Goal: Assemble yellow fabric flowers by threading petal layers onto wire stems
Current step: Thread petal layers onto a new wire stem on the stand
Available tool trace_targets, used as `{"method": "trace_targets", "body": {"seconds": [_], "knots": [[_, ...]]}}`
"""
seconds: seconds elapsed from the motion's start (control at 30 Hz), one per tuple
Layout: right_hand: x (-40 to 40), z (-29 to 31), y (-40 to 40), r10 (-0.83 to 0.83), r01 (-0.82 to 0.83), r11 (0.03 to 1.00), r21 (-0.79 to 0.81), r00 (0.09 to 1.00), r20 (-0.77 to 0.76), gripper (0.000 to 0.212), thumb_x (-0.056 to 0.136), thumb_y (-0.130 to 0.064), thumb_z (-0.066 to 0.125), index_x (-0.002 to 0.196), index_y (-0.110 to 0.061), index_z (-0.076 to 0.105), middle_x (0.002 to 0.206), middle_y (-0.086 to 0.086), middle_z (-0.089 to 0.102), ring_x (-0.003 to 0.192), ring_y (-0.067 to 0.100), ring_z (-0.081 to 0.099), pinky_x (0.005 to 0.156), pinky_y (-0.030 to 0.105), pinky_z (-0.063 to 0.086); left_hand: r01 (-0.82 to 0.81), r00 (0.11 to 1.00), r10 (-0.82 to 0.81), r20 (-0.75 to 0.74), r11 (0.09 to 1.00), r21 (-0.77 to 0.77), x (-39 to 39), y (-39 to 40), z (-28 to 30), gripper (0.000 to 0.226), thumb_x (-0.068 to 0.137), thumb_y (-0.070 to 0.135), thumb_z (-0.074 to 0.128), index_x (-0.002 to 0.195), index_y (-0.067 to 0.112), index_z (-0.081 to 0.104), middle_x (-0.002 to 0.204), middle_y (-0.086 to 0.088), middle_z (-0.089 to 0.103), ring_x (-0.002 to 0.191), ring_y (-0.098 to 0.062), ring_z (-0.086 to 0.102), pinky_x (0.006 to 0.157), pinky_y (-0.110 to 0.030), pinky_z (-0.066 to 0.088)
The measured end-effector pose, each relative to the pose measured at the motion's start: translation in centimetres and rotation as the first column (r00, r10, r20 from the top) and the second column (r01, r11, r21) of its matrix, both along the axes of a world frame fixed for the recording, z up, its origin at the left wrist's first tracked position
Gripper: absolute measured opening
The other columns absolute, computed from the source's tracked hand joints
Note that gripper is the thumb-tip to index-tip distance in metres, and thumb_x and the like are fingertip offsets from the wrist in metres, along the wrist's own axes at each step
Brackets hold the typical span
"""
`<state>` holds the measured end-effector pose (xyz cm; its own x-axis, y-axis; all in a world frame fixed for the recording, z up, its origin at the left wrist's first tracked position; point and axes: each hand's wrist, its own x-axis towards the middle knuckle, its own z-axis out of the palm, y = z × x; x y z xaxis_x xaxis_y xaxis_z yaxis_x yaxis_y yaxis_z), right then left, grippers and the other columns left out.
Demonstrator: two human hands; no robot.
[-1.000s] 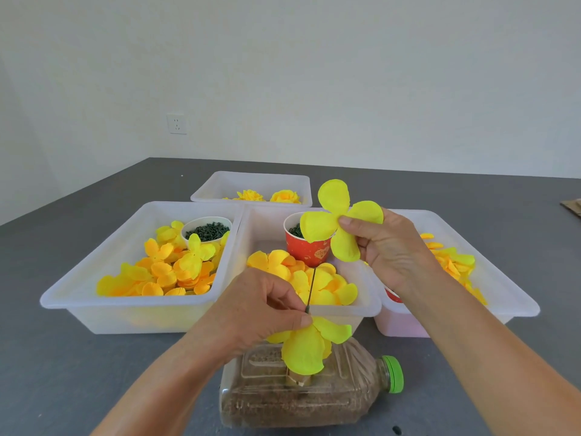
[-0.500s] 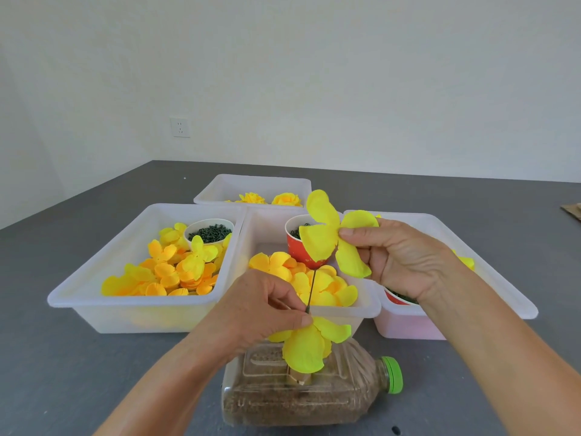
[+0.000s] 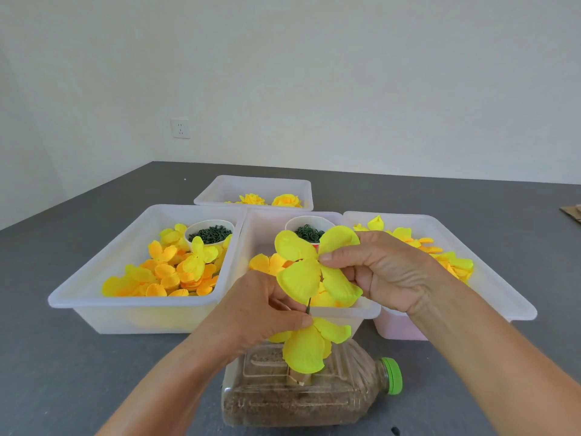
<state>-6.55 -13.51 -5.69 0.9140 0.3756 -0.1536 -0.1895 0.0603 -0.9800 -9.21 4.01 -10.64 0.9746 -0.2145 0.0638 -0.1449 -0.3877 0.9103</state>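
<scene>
Left hand (image 3: 261, 313) pinches wire (image 3: 308, 306) just above petals already threaded. Wire upright, tip hidden behind loose petal layer (image 3: 314, 265). Right hand (image 3: 382, 272) pinches layer at centre, directly above wire tip. Next move likely straight down along wire axis.

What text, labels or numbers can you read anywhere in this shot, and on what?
None can be read.
Red cup: only a sliver shows behind the petal piece; any print is hidden.
Bottle: raised marks moulded in its side, too faint to read.
Wall socket: only its slots, no lettering.
White bins: plain.
</scene>
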Motion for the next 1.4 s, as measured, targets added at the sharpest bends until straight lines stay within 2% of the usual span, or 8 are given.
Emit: {"method": "trace_targets", "body": {"seconds": [0.13, 0.27, 0.5, 0.67, 0.83, 1.0, 1.1, 1.4], "knots": [[-0.1, 0.1, 0.3, -0.018, 0.018, 0.999, -0.026, 1.000, -0.006, 0.044, 0.054, -0.005, 0.068, 0.098, -0.002, 0.063, 0.105, 0.022, 0.059, 0.094, 0.034, 0.058, 0.099, 0.058, 0.041, 0.011, 1.000, -0.011, 0.006, 1.000, -0.005, 0.0, 0.0, 0.0, 0.015, 0.071, 0.005, 0.078, 0.066, 0.017, 0.070, 0.082, -0.015, 0.072, 0.078, -0.025, 0.064, 0.082, -0.046, 0.051], [-0.1, 0.0, 0.5, -0.069, 0.068, 0.996, -0.049, 0.998, -0.007, 0.035, 0.068, 0.003, 0.067, 0.102, 0.000, 0.062, 0.104, 0.022, 0.060, 0.093, 0.035, 0.059, 0.097, 0.057, 0.043, 0.007, 1.000, -0.007, 0.012, 1.000, 0.000, 0.1, 0.0, -0.2, 0.011, 0.067, 0.011, 0.082, 0.069, 0.013, 0.072, 0.084, -0.019, 0.071, 0.084, -0.034, 0.065, 0.083, -0.048, 0.051], [-0.2, -0.7, 1.0, -0.162, 0.161, 0.983, -0.086, 0.987, -0.007, 0.033, 0.075, 0.007, 0.066, 0.108, 0.008, 0.061, 0.109, 0.028, 0.064, 0.096, 0.039, 0.063, 0.093, 0.059, 0.046, 0.043, 0.998, -0.042, 0.040, 0.999, -0.029, 0.1, 0.1, -0.3, 0.043, 0.057, 0.024, 0.073, 0.078, -0.012, 0.062, 0.086, -0.035, 0.060, 0.070, -0.018, 0.053, 0.070, -0.041, 0.045], [-0.6, -1.2, 1.2, -0.233, 0.233, 0.970, -0.074, 0.972, 0.007, 0.019, 0.073, 0.006, 0.068, 0.091, -0.001, 0.067, 0.099, 0.026, 0.066, 0.088, 0.036, 0.062, 0.091, 0.061, 0.046, 0.038, 0.999, -0.036, 0.041, 0.998, -0.043, 0.1, 0.0, -0.2, 0.032, 0.058, 0.023, 0.073, 0.071, -0.004, 0.065, 0.082, -0.028, 0.064, 0.069, -0.017, 0.055, 0.070, -0.038, 0.046], [-1.1, -1.2, 1.0, -0.255, 0.255, 0.965, -0.054, 0.967, 0.011, 0.028, 0.074, 0.006, 0.067, 0.102, 0.003, 0.065, 0.107, 0.027, 0.066, 0.097, 0.042, 0.064, 0.090, 0.060, 0.047, 0.030, 0.999, -0.028, 0.028, 0.998, -0.055, 0.0, 0.0, -0.2, 0.032, 0.057, 0.023, 0.074, 0.072, -0.004, 0.065, 0.082, -0.029, 0.064, 0.072, -0.021, 0.057, 0.078, -0.051, 0.049], [-1.5, -1.1, 0.7, -0.235, 0.234, 0.971, -0.041, 0.972, -0.009, 0.029, 0.075, 0.008, 0.064, 0.104, 0.006, 0.063, 0.108, 0.027, 0.065, 0.091, 0.037, 0.064, 0.092, 0.059, 0.047, 0.013, 0.999, -0.012, 0.035, 1.000, -0.028, 0.0, 0.0, -0.3, 0.019, 0.056, 0.025, 0.074, 0.065, 0.010, 0.068, 0.069, -0.014, 0.066, 0.068, -0.016, 0.056, 0.074, -0.046, 0.050], [-1.5, -1.0, 0.8, -0.230, 0.230, 0.972, -0.052, 0.973, -0.003, 0.031, 0.075, 0.008, 0.065, 0.106, 0.006, 0.063, 0.110, 0.029, 0.064, 0.094, 0.039, 0.063, 0.092, 0.060, 0.046, 0.025, 0.999, -0.024, 0.032, 0.999, -0.031, 0.0, -0.1, -0.2, 0.036, 0.057, 0.025, 0.074, 0.074, -0.006, 0.064, 0.080, -0.031, 0.062, 0.070, -0.018, 0.053, 0.076, -0.050, 0.049], [-1.1, -1.2, 1.3, -0.216, 0.227, 0.967, -0.115, 0.971, 0.099, 0.017, 0.073, 0.002, 0.069, 0.085, -0.011, 0.068, 0.085, 0.013, 0.068, 0.078, 0.027, 0.064, 0.079, 0.044, 0.053, 0.057, 0.995, -0.055, 0.078, 0.998, -0.016, 0.4, 0.2, -0.7, 0.008, 0.072, 0.005, 0.077, 0.071, 0.010, 0.071, 0.071, -0.006, 0.069, 0.063, -0.008, 0.059, 0.063, -0.024, 0.049]]}}
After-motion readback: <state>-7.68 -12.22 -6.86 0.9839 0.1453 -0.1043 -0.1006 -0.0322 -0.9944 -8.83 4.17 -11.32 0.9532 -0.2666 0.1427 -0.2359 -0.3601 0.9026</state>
